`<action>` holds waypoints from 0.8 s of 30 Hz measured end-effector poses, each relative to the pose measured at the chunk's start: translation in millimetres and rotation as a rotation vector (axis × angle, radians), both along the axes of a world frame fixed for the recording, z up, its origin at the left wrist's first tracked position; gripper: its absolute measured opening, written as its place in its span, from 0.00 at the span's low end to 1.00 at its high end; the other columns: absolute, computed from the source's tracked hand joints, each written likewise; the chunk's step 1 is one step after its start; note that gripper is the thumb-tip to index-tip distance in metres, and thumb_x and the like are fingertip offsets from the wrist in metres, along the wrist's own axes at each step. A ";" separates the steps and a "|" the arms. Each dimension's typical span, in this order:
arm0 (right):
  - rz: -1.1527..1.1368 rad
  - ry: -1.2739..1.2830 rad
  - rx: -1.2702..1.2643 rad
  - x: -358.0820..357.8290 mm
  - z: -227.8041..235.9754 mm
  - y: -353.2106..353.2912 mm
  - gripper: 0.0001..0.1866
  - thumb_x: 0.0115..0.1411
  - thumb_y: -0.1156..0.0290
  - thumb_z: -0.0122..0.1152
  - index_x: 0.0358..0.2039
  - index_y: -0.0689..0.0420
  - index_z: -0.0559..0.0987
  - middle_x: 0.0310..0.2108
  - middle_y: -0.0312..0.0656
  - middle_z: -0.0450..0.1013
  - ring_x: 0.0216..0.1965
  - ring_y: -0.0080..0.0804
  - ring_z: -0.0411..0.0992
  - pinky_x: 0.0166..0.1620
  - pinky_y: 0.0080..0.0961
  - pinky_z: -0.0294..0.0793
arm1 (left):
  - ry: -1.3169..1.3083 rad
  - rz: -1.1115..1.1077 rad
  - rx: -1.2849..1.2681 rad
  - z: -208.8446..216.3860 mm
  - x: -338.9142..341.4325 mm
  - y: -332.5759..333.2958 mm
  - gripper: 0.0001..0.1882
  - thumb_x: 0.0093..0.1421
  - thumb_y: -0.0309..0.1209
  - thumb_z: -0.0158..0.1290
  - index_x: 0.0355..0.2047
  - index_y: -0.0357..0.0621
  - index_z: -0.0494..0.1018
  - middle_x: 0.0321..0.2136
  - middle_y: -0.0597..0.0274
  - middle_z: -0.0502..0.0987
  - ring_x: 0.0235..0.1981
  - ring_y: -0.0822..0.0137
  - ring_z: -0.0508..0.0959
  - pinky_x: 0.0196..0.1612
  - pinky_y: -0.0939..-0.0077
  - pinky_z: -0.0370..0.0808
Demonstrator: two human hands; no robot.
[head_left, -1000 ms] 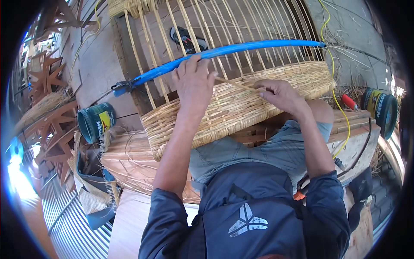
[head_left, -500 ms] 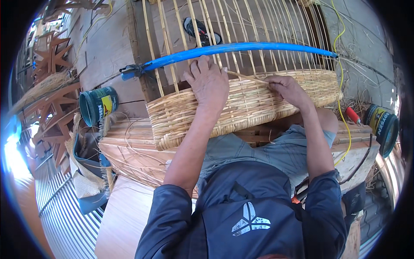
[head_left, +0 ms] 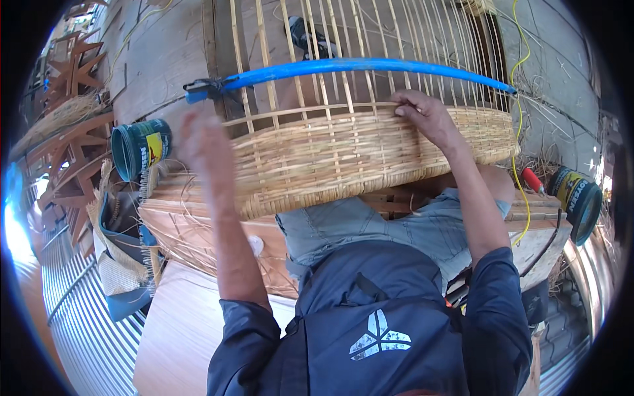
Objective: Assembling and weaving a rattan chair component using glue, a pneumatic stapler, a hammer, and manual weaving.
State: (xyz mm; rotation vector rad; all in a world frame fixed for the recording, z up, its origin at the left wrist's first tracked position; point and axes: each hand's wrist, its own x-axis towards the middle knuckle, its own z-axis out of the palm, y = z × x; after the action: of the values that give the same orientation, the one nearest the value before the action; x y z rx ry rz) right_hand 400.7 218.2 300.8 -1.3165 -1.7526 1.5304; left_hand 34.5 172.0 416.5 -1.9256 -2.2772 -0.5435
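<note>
A long woven rattan panel (head_left: 317, 158) lies across my lap, with pale upright stakes (head_left: 333, 59) rising from its far edge. A thin rattan strip (head_left: 290, 113) runs along that edge, passing between the stakes. My right hand (head_left: 428, 120) is closed at the strip's right part, thumb and fingers pinched together at the weave's top. Beyond the panel's left end, my left hand (head_left: 208, 145) is raised and smeared by motion. Its fingers cannot be made out; the strip's left end runs toward it. A blue tube (head_left: 370, 64) spans the stakes just past the weaving.
A dark green bucket (head_left: 140, 149) stands at left, another bucket (head_left: 577, 203) at right. Beside the right one lies a red cylinder (head_left: 532, 179). A yellow cord (head_left: 520, 132) runs down the right side. Brown wooden star frames (head_left: 69, 152) stack at far left. A shoe (head_left: 310, 38) shows beneath the stakes.
My left hand has swept left from the middle of the weave to past its left end. The strip now lies along the top edge. My right hand has shifted slightly up and left.
</note>
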 end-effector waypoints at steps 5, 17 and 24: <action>0.009 0.029 0.333 -73.8 53.5 9.8 0.16 0.61 0.64 0.53 0.47 0.57 0.74 0.45 0.43 0.73 0.46 0.34 0.71 0.48 0.26 0.70 | -0.371 -0.133 0.046 88.3 22.1 -20.8 0.08 0.59 0.26 0.49 0.26 0.33 0.70 0.49 0.49 0.67 0.49 0.60 0.66 0.50 0.71 0.63; 0.163 -0.100 0.056 -87.3 51.6 -18.5 0.10 0.59 0.73 0.53 0.40 0.61 0.76 0.24 0.42 0.71 0.26 0.24 0.68 0.32 0.22 0.68 | 0.248 -0.209 -0.287 -26.6 65.7 5.3 0.18 0.57 0.42 0.49 0.44 0.46 0.73 0.60 0.52 0.53 0.61 0.40 0.52 0.55 0.33 0.51; 0.101 0.004 -0.072 -95.4 29.7 -9.5 0.11 0.60 0.72 0.53 0.43 0.59 0.76 0.31 0.44 0.76 0.30 0.30 0.72 0.39 0.24 0.71 | 0.180 -0.128 -0.197 -37.6 76.4 7.1 0.11 0.55 0.37 0.52 0.31 0.42 0.75 0.60 0.53 0.52 0.60 0.38 0.51 0.56 0.36 0.50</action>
State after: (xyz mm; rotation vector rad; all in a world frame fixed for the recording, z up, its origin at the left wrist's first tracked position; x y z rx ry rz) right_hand 305.3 208.7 330.4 -1.2752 -1.8010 1.6649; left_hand 110.9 179.1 378.9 -2.1237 -2.1769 -0.1526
